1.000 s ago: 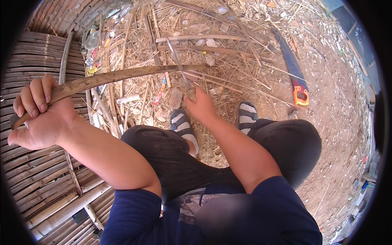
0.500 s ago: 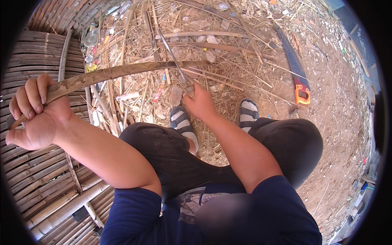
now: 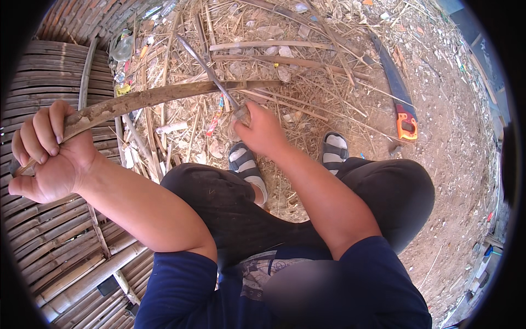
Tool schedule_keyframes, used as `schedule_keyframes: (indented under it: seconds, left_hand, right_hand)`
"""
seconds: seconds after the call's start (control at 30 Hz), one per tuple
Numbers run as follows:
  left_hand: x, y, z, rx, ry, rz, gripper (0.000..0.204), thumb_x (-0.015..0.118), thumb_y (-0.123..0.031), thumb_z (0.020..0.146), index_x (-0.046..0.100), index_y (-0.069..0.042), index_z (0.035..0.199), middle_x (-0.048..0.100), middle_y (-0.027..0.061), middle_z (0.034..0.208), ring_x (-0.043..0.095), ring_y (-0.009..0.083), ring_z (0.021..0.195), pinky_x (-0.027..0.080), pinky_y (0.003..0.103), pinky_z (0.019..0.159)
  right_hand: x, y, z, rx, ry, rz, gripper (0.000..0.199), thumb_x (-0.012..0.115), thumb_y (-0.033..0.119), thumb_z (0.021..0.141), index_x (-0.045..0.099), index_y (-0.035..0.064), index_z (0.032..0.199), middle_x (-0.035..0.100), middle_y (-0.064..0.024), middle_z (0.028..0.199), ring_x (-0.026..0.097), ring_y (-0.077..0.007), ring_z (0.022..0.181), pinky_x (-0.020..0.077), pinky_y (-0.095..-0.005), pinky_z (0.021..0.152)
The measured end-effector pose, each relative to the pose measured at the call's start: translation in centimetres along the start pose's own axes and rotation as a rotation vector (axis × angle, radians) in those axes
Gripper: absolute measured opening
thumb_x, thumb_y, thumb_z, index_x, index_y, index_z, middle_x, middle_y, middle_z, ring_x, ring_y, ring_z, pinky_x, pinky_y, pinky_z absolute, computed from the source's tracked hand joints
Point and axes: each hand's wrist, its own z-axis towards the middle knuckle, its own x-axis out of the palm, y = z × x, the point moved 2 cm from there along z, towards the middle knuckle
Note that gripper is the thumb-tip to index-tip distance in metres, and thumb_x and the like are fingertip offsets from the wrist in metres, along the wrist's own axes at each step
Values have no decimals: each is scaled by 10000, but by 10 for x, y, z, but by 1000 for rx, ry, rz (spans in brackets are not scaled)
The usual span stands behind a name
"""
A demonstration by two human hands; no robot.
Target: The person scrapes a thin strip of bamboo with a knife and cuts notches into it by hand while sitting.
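Observation:
My left hand (image 3: 56,151), raised at the left, is closed around one end of a long, brown bamboo strip (image 3: 139,100). The strip reaches across in front of me to the right, its far end over the straw. In my closed right hand (image 3: 263,130) is the handle of a long, narrow-bladed knife (image 3: 200,61). Its blade slants up to the left and crosses the strip toward the far end. Whether the edge presses into the bamboo is hard to tell. The fingers hide most of the handle.
A handsaw (image 3: 395,82) with an orange and red handle lies on the ground at right. Bamboo pieces (image 3: 274,45), straw and litter cover the ground ahead. On the left stands a slatted bamboo panel (image 3: 44,77). My sandalled feet (image 3: 245,160) are below my hands.
My right hand has shifted slightly left, and the knife's tip has swung left and nearer, so the blade leans more. My left hand and the bamboo strip have stayed nearly still.

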Motion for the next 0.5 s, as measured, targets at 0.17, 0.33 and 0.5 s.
schedule_keyframes:
  seconds: [0.17, 0.33, 0.5]
  left_hand:
    - [-4, 0, -2, -19, 64, -51, 395, 699, -541, 716, 497, -216, 617, 378, -101, 497, 316, 67, 437, 261, 246, 520]
    - [-3, 1, -4, -48, 127, -100, 371, 740, -477, 705, 467, -243, 608, 345, -114, 485, 296, 60, 439, 257, 244, 521]
    - [-3, 1, -5, -69, 151, -107, 367, 735, -450, 720, 451, -250, 603, 332, -121, 481, 285, 59, 440, 258, 242, 523]
  right_hand:
    - [-9, -2, 6, 28, 47, 7, 512, 688, 273, 803, 585, -51, 1185, 675, -292, 939, 655, -455, 923, 525, -509, 816]
    - [-20, 1, 12, -39, 46, -91, 452, 690, 272, 814, 590, -28, 1136, 653, -257, 849, 647, -430, 834, 499, -495, 746]
    - [-30, 8, 15, -22, 111, -126, 383, 683, 255, 806, 583, -35, 1036, 651, -252, 820, 642, -436, 821, 500, -493, 742]
